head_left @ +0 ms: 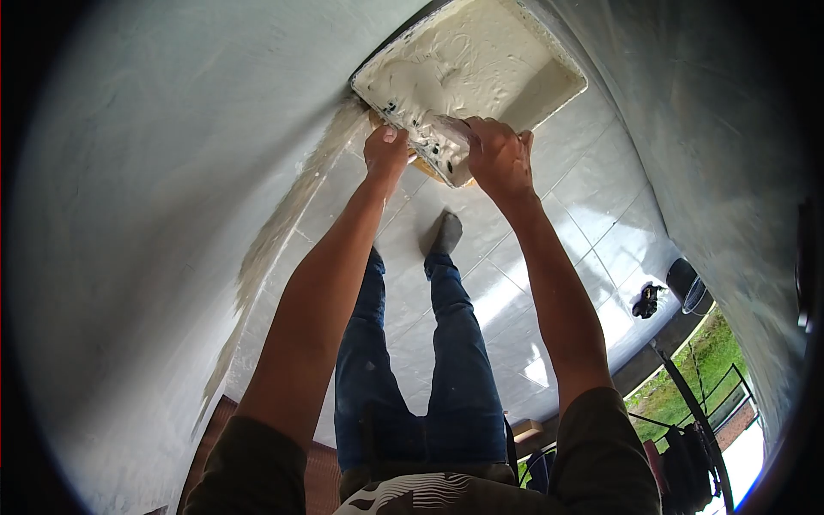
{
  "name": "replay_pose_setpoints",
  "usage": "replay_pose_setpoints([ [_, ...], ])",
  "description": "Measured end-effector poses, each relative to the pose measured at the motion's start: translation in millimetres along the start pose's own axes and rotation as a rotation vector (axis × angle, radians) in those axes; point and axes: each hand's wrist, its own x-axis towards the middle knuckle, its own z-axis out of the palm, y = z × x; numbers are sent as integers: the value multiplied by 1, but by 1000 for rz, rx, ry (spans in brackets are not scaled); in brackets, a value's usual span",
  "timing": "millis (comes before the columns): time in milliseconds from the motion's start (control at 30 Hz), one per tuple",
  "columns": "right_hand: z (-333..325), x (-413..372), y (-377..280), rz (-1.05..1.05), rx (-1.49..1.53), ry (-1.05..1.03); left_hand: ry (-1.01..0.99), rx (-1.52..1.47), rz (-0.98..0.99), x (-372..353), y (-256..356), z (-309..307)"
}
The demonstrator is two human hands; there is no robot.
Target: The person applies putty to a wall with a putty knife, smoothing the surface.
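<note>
A rectangular tray (562, 64) holds a thick cream-coloured paste (481, 51), smeared and ridged, with dark specks along its near edge. My left hand (386, 153) is closed at the tray's near left edge; what lies inside its fingers is hidden. Over the near part of the tray, my right hand (500, 156) grips a paste-coated scraper (451, 129), its blade pointing left into the paste. Much of the scraper's handle is covered by my fingers. A brownish edge shows beneath the tray by my left hand.
Grey tiles (566, 202) cover the floor, where my feet stand. A pale wall (172, 172) rises on the left, with a rough strip (279, 232) at its foot. Another wall (687, 112) curves up on the right. A dark bucket (687, 283) and a small black object (648, 300) stand lower right.
</note>
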Motion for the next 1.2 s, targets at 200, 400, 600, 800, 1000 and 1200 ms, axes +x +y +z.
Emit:
replay_pose_setpoints([
  [200, -1, -9, 32, -377, -299, 2, 5, 26, -24, -12, 13, 1],
  [400, -25, 30, 41, -283, -266, -63, -16, 37, -30, -17, 22, 2],
  [600, -73, 51, 68, -457, -455, -253, -7, 95, -58, -27, 34, 2],
  [800, -72, 52, 102, -448, -491, -438, 5, 55, -52, -25, 32, 6],
  [1000, -84, 67, 104, -321, 59, -214, 13, 83, -57, -31, 40, 6],
  [1200, -57, 171, 215, 87, -282, 233, 42, 138, -65, -32, 40, 6],
])
